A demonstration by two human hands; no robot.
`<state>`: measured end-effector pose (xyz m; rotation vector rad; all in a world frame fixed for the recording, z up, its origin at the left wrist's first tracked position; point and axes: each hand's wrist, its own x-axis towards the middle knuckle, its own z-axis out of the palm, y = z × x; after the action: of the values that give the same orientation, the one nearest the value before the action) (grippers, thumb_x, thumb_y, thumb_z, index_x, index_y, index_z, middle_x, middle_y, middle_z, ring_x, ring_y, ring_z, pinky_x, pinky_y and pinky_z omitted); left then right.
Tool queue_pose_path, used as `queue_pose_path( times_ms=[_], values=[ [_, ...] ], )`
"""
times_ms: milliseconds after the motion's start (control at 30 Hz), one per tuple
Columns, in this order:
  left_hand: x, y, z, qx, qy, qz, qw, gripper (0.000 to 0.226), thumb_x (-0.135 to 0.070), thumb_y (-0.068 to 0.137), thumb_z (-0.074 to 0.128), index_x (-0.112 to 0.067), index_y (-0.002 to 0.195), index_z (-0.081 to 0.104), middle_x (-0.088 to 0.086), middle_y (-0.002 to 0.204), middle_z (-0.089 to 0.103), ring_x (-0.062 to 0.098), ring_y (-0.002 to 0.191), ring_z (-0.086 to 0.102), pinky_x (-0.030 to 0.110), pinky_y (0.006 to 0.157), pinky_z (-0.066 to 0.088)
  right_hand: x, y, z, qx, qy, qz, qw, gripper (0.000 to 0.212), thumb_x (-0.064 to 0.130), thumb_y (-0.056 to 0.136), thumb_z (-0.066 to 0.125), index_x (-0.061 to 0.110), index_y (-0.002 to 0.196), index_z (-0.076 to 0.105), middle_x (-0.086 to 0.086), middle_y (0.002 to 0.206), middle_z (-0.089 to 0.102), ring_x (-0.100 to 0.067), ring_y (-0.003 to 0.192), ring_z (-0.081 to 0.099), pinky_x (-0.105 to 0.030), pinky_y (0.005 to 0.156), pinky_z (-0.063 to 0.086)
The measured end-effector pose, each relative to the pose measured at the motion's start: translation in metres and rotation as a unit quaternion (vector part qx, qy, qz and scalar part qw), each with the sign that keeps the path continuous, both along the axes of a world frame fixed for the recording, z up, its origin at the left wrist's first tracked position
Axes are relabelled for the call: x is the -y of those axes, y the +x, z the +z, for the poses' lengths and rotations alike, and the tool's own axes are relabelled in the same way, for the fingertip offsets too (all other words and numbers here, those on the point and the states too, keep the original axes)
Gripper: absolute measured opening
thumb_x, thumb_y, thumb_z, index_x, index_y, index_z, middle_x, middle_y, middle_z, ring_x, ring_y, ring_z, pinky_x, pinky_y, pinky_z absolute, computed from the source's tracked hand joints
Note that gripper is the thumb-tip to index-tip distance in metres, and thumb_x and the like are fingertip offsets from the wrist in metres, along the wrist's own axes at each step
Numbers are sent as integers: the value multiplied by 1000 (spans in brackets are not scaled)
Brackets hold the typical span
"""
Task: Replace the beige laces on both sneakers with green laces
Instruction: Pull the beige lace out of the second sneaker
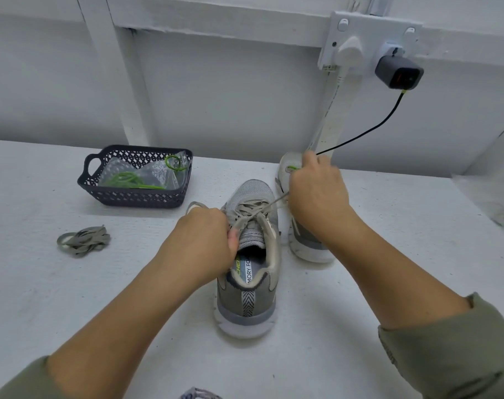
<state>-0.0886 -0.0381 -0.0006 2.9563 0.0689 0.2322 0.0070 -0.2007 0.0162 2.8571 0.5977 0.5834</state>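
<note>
Your olive sleeves (pixel 446 347) frame the bottom corners, with your forearms reaching out over the white table (pixel 72 298). Far left, a loose beige lace (pixel 84 240) lies in a heap. Behind it the dark basket (pixel 138 198) holds green laces (pixel 127 180) in a clear bag.

Your left hand (pixel 204 234) is curled at the top eyelets of the near sneaker (pixel 250 300). It grips the beige lace (pixel 252 210) there, thumb pressed by the tongue. The shoe stands mid-table, heel toward you. Your right hand (pixel 317 194) pinches one strand of that lace and holds it taut, up and to the right; its fingertips are blurred. Behind that hand stands the far sneaker (pixel 308 249), with a green lace (pixel 291 168) showing near its toe.

Expect the flat lace to be soft, light and limp, and likely to drag at each eyelet. Take it close to the eyelet rather than at the tip. The shoe looks light enough to slide, so brace it at the collar.
</note>
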Motion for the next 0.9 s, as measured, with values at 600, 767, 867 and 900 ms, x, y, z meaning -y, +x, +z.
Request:
queue_pose_path(
  times_ms=[600,767,867,900],
  values=[
    [-1,2,2,1,-3,-20,1000,36,-38,94,46,-18,64,49,8,70,55,21,71,42,28,58,30,-10,-8,4,-98,-58,173,978,15,12,83,67,15,96,74,-9,92,48,-31,89,50,-33,64,29],
    [-2,1,2,1,-14,-16,1000,41,-37,94,47,-18,58,41,7,67,52,21,71,40,28,59,29,0,-14,12,-43,-39,-68,996,28,6,88,47,9,112,61,-14,122,45,-31,112,46,-35,83,38],
    [-1,1,2,1,-14,-12,1000,41,-38,94,46,-18,59,39,8,70,53,21,73,40,29,58,28,-15,-19,12,-96,-19,77,992,33,12,91,53,21,122,62,-10,117,43,-31,111,44,-36,84,39],
    [-1,2,2,0,-14,-11,1000,40,-38,94,46,-19,59,38,9,71,54,21,73,40,29,58,28,-18,-17,10,-120,-18,130,984,31,15,92,54,24,120,64,-8,111,43,-29,108,44,-36,80,39]
  ],
)
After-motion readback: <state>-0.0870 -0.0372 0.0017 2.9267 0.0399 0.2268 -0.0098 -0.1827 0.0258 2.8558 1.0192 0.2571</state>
